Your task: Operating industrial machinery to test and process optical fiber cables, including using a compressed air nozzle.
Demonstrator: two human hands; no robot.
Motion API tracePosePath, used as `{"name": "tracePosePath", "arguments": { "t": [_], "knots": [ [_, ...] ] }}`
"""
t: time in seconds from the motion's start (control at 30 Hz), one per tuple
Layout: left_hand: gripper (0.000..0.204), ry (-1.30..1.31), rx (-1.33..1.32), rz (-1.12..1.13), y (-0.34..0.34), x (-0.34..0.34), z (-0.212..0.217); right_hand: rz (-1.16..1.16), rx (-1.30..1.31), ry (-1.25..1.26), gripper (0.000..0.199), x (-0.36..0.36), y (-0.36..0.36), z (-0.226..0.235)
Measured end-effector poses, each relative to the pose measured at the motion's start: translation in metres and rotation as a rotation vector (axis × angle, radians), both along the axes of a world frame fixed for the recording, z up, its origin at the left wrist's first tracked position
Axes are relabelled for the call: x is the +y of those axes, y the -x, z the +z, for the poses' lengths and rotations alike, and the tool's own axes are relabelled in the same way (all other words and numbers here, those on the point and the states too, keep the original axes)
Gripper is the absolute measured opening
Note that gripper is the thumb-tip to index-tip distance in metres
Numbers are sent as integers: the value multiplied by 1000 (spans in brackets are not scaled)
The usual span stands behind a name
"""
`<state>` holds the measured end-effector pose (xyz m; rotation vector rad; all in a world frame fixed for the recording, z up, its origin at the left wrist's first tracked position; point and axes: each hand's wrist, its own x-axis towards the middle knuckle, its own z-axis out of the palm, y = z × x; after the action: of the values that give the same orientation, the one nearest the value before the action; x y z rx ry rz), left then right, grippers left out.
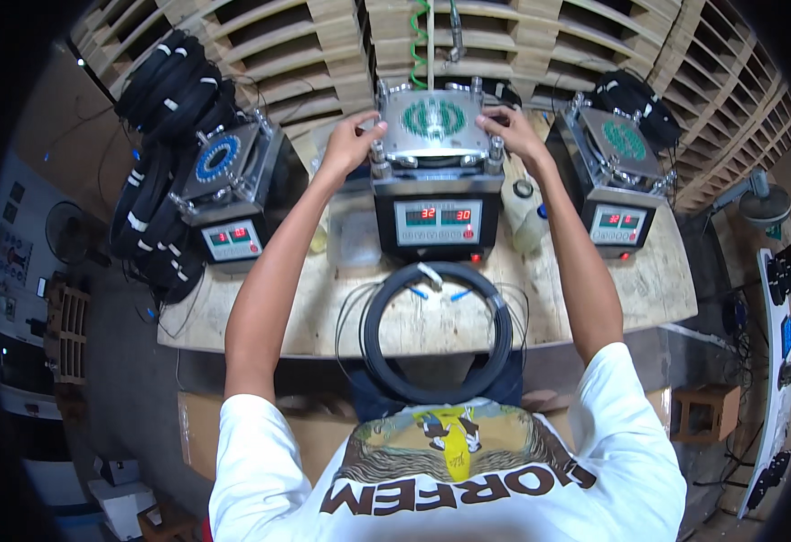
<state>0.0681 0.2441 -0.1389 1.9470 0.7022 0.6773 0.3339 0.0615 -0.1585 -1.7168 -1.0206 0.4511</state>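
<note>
At the back middle of the table stands a box-shaped bench machine (439, 224) with a red lit display and buttons. On its top lies a square metal plate (404, 140) bearing a ring of green parts, with upright metal posts at its corners. My left hand (350, 146) grips the plate's left side, thumb by the edge and fingers curled. From the right, my right hand (514, 134) grips the opposite side in the same way. Some of my fingertips are hidden behind the posts. A coil of black cable (373, 330) with blue-tipped ends lies at the table's front edge, below the machine.
Similar machines flank this one: the left one (233, 237) has a blue ring on top, the right one (617, 221) a green ring. Squeeze bottles (529, 230) stand right of the middle machine. Black cable coils (165, 99) pile up at the left. Wooden pallets (522, 45) rise behind.
</note>
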Motion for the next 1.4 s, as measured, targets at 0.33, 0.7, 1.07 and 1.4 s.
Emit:
{"name": "tracePosePath", "arguments": {
  "t": [0.33, 0.7, 1.07, 1.4],
  "knots": [
    [31, -179, 159, -22, 146, -126, -114, 174, -175, 234, 20, -149, 77, -92],
    [68, -473, 629, -90, 142, -142, -169, 133, -489, 749, 52, -165, 159, -149],
    [39, 18, 728, -182, 120, -125, -163, -10, -478, 621, 55, -170, 169, -143],
    [45, -16, 523, -143, 143, -151, -145, 14, -256, 456, 45, -173, 167, -148]
  ]
}}
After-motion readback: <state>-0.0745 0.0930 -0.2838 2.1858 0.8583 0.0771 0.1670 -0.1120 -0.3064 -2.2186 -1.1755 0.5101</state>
